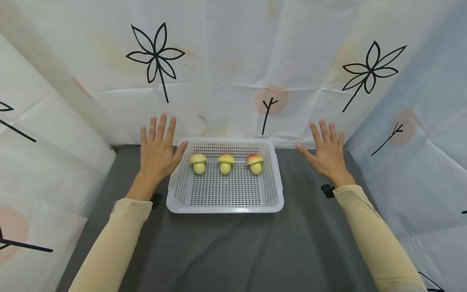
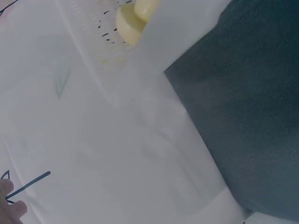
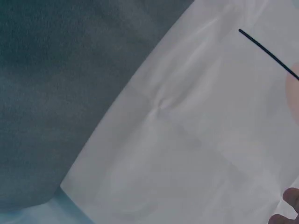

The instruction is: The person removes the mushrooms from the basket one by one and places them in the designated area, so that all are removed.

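A white perforated plastic basket [image 1: 225,209] rests on the dark grey cloth. In a row inside it stand three toy mushrooms: a pale yellow one [image 1: 198,164] at left, a yellow one with a reddish top [image 1: 226,163] in the middle, and a red-and-yellow one [image 1: 255,164] at right. My left hand [image 1: 157,156] is held with fingers spread, its thumb by the basket's left rim. Off to the right of the basket, my right hand [image 1: 327,156] has its fingers spread too. Both hands hold nothing. Only fingertips [image 2: 17,210] show in the left wrist view, likewise fingertips [image 3: 292,198] in the right.
A grey cloth [image 1: 226,251] covers the table. White curtains [image 1: 233,61] printed with black leaf drawings stand behind it and at the left, and a bluish curtain [image 1: 430,162] stands at the right. A thin black cable [image 1: 430,280] shows at the lower right.
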Available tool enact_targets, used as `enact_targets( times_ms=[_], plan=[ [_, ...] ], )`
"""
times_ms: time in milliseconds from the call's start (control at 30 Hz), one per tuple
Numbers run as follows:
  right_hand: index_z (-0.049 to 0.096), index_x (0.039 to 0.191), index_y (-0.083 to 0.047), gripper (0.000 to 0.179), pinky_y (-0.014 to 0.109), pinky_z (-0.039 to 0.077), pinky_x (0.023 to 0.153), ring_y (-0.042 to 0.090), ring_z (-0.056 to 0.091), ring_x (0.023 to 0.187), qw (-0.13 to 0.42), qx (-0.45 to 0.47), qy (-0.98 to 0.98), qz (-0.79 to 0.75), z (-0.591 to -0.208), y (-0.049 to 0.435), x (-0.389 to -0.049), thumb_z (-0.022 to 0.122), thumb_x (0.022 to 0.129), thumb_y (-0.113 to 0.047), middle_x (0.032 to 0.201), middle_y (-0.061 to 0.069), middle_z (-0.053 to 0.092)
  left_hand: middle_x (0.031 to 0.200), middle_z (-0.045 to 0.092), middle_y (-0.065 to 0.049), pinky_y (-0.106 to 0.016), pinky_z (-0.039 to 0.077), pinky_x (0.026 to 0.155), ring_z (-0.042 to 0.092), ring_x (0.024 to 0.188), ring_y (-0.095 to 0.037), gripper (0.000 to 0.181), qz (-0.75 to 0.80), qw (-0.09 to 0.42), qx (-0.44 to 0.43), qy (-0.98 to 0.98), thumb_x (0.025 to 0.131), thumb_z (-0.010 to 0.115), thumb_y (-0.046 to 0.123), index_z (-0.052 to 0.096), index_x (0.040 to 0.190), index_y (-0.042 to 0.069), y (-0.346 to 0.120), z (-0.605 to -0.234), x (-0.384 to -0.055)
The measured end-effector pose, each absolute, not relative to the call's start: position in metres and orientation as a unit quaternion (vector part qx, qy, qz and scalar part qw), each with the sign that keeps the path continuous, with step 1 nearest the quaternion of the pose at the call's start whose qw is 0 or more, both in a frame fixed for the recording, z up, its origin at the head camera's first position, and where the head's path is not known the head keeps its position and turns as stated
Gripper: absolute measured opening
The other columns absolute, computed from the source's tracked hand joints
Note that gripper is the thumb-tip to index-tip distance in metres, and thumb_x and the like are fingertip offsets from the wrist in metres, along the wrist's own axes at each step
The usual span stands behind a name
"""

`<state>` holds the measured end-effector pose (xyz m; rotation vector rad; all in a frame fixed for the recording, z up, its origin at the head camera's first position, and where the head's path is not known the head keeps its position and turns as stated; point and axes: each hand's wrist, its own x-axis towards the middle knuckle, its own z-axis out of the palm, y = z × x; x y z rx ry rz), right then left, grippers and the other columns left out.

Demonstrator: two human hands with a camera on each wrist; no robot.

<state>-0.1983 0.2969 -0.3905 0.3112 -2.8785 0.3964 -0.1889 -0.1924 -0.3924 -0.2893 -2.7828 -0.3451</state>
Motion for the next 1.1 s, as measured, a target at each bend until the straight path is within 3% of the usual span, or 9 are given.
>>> enact_targets(
  times_ms=[333,633,800,1100],
  plan=[
    [0.022,0.163,-0.013,0.086,0.061,-0.005,0.117,0.043,0.01,0.152,0.091,0.121,-0.968,0.201,-0.402,0.28,-0.179,0.055,0.099,-0.059,0.164,0.021,0.021,0.164,0.018,-0.023,-0.065,0.016,0.115,0.018,0.149,-0.046,0.089,-0.235,0.176,-0.122,-0.948,0.098,0.058,0.051,0.016,0.164,0.009,-0.198,-0.413,-0.162],
    [0.028,0.162,-0.015,0.08,0.07,0.018,0.111,0.045,0.017,0.149,0.051,0.106,-0.947,0.297,-0.411,0.262,-0.165,0.062,0.099,-0.051,0.162,0.021,0.027,0.167,0.012,-0.019,-0.077,0.027,0.1,0.022,0.147,-0.049,0.109,-0.324,0.07,-0.078,-0.94,0.089,0.07,0.057,0.002,0.165,0.02,-0.204,-0.447,-0.133],
    [0.027,0.162,-0.013,0.081,0.071,0.019,0.11,0.046,0.017,0.149,0.024,0.084,-0.936,0.342,-0.412,0.253,-0.162,0.064,0.099,-0.046,0.162,0.021,0.027,0.167,0.006,-0.017,-0.079,0.03,0.097,0.021,0.147,-0.049,0.12,-0.356,0.019,-0.065,-0.932,0.083,0.076,0.059,-0.003,0.165,0.022,-0.206,-0.467,-0.119],
    [0.032,0.16,-0.013,0.077,0.066,0.024,0.111,0.043,0.028,0.146,0.005,0.073,-0.923,0.378,-0.412,0.232,-0.156,0.068,0.098,-0.041,0.158,0.019,0.037,0.168,0.005,-0.014,-0.072,0.03,0.101,0.024,0.145,-0.044,0.132,-0.391,-0.02,-0.061,-0.918,0.075,0.084,0.06,-0.008,0.164,0.026,-0.204,-0.491,-0.104]
  ],
)
